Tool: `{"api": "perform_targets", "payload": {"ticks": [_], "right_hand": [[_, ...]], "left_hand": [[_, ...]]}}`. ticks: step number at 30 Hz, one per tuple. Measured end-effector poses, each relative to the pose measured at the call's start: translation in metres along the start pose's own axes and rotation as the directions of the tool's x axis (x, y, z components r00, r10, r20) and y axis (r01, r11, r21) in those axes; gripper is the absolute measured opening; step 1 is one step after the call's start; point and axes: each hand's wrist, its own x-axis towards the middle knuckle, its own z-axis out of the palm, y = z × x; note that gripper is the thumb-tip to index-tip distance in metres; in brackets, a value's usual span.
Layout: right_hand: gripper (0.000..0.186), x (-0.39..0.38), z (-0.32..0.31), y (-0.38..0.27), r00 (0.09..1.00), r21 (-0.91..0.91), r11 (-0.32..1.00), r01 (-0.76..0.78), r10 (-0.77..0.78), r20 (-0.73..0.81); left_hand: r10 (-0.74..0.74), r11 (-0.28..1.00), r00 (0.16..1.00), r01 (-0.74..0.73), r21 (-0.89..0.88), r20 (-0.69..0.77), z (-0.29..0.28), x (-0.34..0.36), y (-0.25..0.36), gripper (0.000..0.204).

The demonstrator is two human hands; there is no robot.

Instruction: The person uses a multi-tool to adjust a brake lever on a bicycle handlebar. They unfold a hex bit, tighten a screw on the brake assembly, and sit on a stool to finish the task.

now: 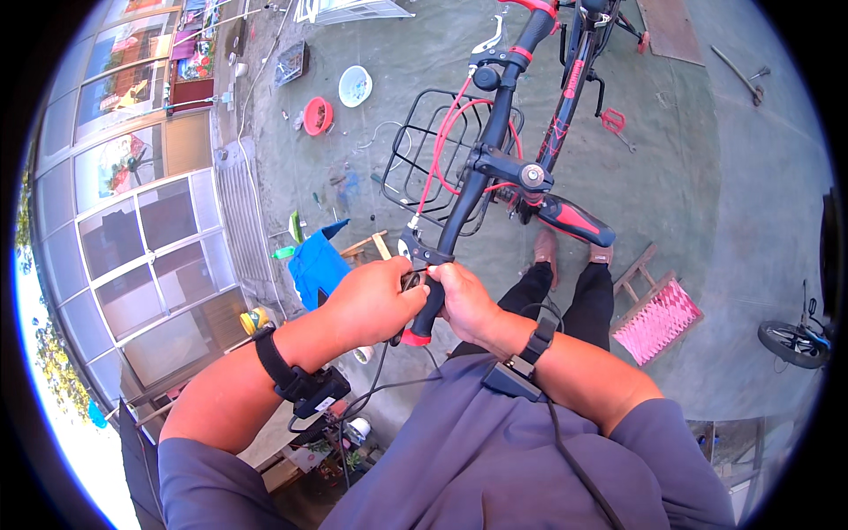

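Observation:
A black and red bicycle (556,132) stands in front of me, its handlebar (477,181) running down to my hands, with red cables and a brake lever (415,247) near the end. My left hand (384,296) is curled at the left end of the bar, just below the lever, on a small dark part that my fingers mostly hide. My right hand (464,300) is closed beside it at the black grip (427,318), thumb and fingers pressed near a thin dark piece that I cannot make out. A black wire basket (411,146) sits beside the bar.
A blue box (314,261), a red basin (318,115) and a white basin (355,86) lie left of the bike, near a windowed wall (141,247). A stool with pink webbing (658,322), a smaller bicycle (791,344) and loose tools (738,75) are to the right.

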Motion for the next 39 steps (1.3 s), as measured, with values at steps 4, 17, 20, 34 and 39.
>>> {"api": "perform_targets", "payload": {"ticks": [4,17,20,34,39], "right_hand": [[0.025,-0.002,0.001,-0.001,1.0,-0.02,1.0,0.016,-0.016,-0.001],[0.024,-0.002,-0.004,0.0,0.997,-0.017,1.0,0.01,-0.009,0.082],[0.024,-0.002,-0.003,-0.001,0.997,-0.009,1.0,-0.001,0.002,0.083],[0.03,-0.006,0.0,-0.005,0.998,-0.022,0.999,-0.026,0.027,0.058],[0.028,0.0,-0.006,0.001,0.996,0.017,1.0,-0.009,0.008,0.085]], "left_hand": [[0.115,0.984,0.991,-0.105,0.142,-0.064,0.002,-0.001,-0.001,0.032],[0.587,0.604,0.803,-0.522,0.602,0.107,-0.028,0.01,-0.015,0.024],[0.601,0.604,0.793,-0.529,0.596,0.095,-0.029,0.009,-0.016,0.022],[0.009,0.824,0.999,-0.031,-0.566,-0.041,0.006,-0.005,-0.03,0.028],[-0.04,0.768,0.999,0.034,-0.64,0.005,0.012,-0.009,-0.019,0.026]]}}
